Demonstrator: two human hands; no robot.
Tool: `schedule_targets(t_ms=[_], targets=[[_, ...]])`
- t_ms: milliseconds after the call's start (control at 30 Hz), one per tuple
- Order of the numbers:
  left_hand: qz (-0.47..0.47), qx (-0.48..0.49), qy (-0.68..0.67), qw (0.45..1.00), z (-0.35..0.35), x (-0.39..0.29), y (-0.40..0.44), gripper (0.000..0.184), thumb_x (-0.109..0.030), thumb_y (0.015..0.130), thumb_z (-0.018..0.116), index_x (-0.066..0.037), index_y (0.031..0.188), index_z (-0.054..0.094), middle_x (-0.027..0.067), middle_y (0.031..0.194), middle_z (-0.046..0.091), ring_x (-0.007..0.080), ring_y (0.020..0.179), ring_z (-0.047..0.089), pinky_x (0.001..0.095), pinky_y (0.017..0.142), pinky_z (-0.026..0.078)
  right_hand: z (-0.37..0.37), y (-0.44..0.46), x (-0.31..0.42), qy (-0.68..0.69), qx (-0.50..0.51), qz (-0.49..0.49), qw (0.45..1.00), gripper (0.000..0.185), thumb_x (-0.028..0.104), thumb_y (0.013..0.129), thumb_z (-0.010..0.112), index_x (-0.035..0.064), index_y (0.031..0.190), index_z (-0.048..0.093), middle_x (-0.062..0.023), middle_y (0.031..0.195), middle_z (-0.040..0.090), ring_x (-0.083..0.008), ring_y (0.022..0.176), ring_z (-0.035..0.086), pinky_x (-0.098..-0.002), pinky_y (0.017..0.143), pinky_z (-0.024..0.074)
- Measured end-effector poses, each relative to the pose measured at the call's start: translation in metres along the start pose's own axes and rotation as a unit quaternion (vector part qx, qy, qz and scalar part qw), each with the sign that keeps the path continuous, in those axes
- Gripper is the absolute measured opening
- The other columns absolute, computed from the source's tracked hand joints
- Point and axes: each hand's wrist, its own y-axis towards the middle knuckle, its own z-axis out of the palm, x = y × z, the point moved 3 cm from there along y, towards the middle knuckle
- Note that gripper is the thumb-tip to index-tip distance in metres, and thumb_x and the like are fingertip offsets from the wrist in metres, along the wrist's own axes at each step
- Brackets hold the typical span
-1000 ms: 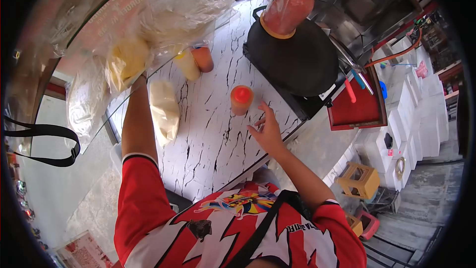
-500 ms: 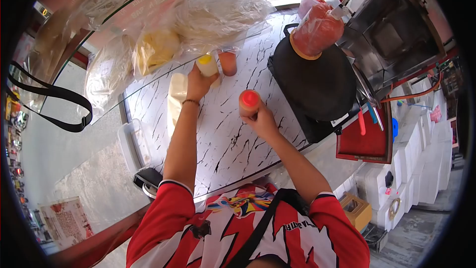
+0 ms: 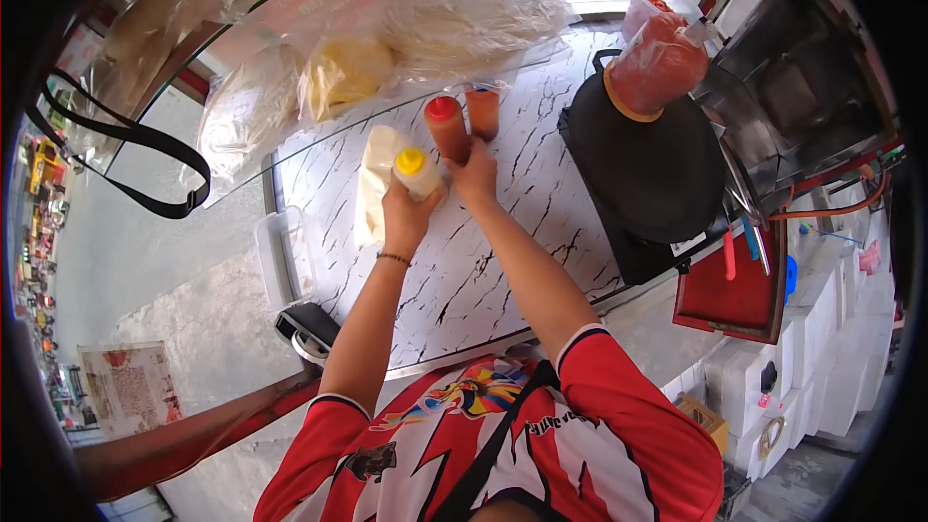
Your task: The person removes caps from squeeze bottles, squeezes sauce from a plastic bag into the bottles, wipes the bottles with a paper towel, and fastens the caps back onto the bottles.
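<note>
My left hand (image 3: 408,216) is wrapped round a squeeze bottle with a yellow cap (image 3: 415,170) and pale contents, over the marbled tabletop. Just to its left lies a cream-coloured packet (image 3: 378,184). My right hand (image 3: 474,172) grips a squeeze bottle with a red cap (image 3: 448,130) and reddish-orange contents. Right behind that one stands another orange-red sauce bottle (image 3: 483,116), its top partly hidden under the glass edge and plastic. The two held bottles are close together, the red-capped one farther back.
Plastic bags, one with yellow contents (image 3: 346,77), lie along the far side by the glass. At right, a round black griddle (image 3: 646,164) carries a bag of red food (image 3: 657,72). A clear plastic container (image 3: 286,251) sits at the left edge.
My right hand has carried the red-capped bottle back and left, beside the other orange-red bottle. My left hand has drawn the yellow-capped bottle nearer to me. The view has shifted slightly.
</note>
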Motion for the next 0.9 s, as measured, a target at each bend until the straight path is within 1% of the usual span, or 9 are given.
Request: schedule_targets(t_ms=[133, 200, 400, 467, 567, 600, 733, 833, 900], targets=[[-0.042, -0.013, -0.009, 0.999, 0.016, -0.008, 0.039, 0.074, -0.012, 0.077, 0.086, 0.002, 0.139, 0.047, 0.0258, 0.115, 0.071, 0.0434, 0.107, 0.069, 0.0457, 0.09, 0.057, -0.04, -0.034, -0.013, 0.051, 0.014, 0.028, 0.998, 0.043, -0.005, 0.082, 0.074, -0.0002, 0.123, 0.061, -0.0196, 0.122, 0.064, -0.0321, 0.098, 0.073, -0.0386, 0.082, 0.0603], [-0.048, -0.008, 0.0, 0.999, 0.013, -0.004, 0.043, 0.07, -0.011, 0.079, 0.084, 0.001, 0.138, 0.049, 0.0256, 0.117, 0.071, 0.0423, 0.108, 0.069, 0.0455, 0.09, 0.057, -0.07, -0.066, -0.013, 0.075, 0.065, -0.033, 0.995, 0.041, -0.012, 0.083, 0.069, 0.0015, 0.121, 0.062, -0.0144, 0.131, 0.059, -0.024, 0.099, 0.073, -0.03, 0.082, 0.0608], [0.006, -0.069, 0.041, 0.997, -0.051, 0.025, 0.025, 0.061, -0.01, 0.083, 0.079, -0.003, 0.139, 0.055, 0.018, 0.126, 0.07, 0.0358, 0.106, 0.069, 0.0427, 0.089, 0.057, -0.19, -0.157, 0.008, 0.042, 0.095, 0.003, 0.995, 0.04, -0.016, 0.081, 0.066, 0.0017, 0.117, 0.064, -0.0123, 0.133, 0.059, -0.0215, 0.104, 0.071, -0.0312, 0.086, 0.0606], [-0.066, -0.053, 0.042, 0.996, -0.069, 0.059, 0.022, 0.073, -0.019, 0.082, 0.081, -0.005, 0.145, 0.049, 0.0262, 0.134, 0.062, 0.0421, 0.12, 0.061, 0.0461, 0.1, 0.051, -0.216, -0.176, 0.012, 0.043, 0.075, 0.017, 0.996, 0.041, -0.017, 0.081, 0.064, 0.002, 0.117, 0.064, -0.0124, 0.132, 0.059, -0.0204, 0.103, 0.071, -0.03, 0.083, 0.0597], [-0.011, -0.043, 0.081, 0.996, -0.039, 0.076, 0.017, 0.081, -0.026, 0.082, 0.085, -0.008, 0.15, 0.045, 0.0273, 0.147, 0.052, 0.0427, 0.134, 0.051, 0.0497, 0.109, 0.045, -0.229, -0.191, 0.016, 0.03, 0.08, 0.011, 0.996, 0.044, -0.018, 0.079, 0.061, 0.0024, 0.118, 0.064, -0.0127, 0.132, 0.058, -0.019, 0.102, 0.069, -0.0282, 0.079, 0.0578], [-0.089, 0.0, 0.239, 0.967, -0.028, 0.04, 0.003, 0.093, -0.036, 0.078, 0.087, -0.008, 0.153, 0.04, 0.0291, 0.154, 0.041, 0.0453, 0.143, 0.038, 0.0572, 0.116, 0.035, -0.227, -0.194, 0.017, 0.029, 0.084, 0.004, 0.996, 0.046, -0.019, 0.078, 0.06, 0.0026, 0.118, 0.064, -0.0128, 0.132, 0.058, -0.0186, 0.101, 0.068, -0.0277, 0.077, 0.0571], [0.062, -0.086, 0.252, 0.962, -0.045, 0.013, -0.038, 0.073, -0.041, 0.074, 0.087, -0.009, 0.132, 0.056, 0.0191, 0.133, 0.054, 0.0399, 0.128, 0.049, 0.0595, 0.103, 0.04, -0.209, -0.195, 0.038, 0.069, 0.123, 0.002, 0.99, 0.05, -0.019, 0.074, 0.056, 0.0042, 0.118, 0.064, -0.0124, 0.133, 0.057, -0.019, 0.099, 0.067, -0.0268, 0.073, 0.0545], [-0.017, 0.023, 0.406, 0.913, -0.049, 0.026, -0.076, 0.047, -0.037, 0.08, 0.082, -0.008, 0.112, 0.065, 0.0074, 0.113, 0.061, 0.0305, 0.111, 0.057, 0.049, 0.089, 0.047, -0.213, -0.201, 0.048, 0.05, 0.154, -0.008, 0.987, 0.05, -0.019, 0.073, 0.054, 0.0047, 0.116, 0.064, -0.0119, 0.131, 0.057, -0.0198, 0.096, 0.067, -0.0275, 0.069, 0.0534], [0.029, 0.027, 0.41, 0.911, -0.049, 0.042, -0.072, 0.023, -0.026, 0.09, 0.072, -0.006, 0.095, 0.063, 0.012, 0.099, 0.065, 0.0352, 0.092, 0.065, 0.0494, 0.076, 0.052, -0.221, -0.201, 0.046, 0.061, 0.187, -0.031, 0.98, 0.044, -0.016, 0.077, 0.056, 0.0046, 0.115, 0.064, -0.0121, 0.124, 0.06, -0.0198, 0.094, 0.067, -0.0271, 0.067, 0.0528]])
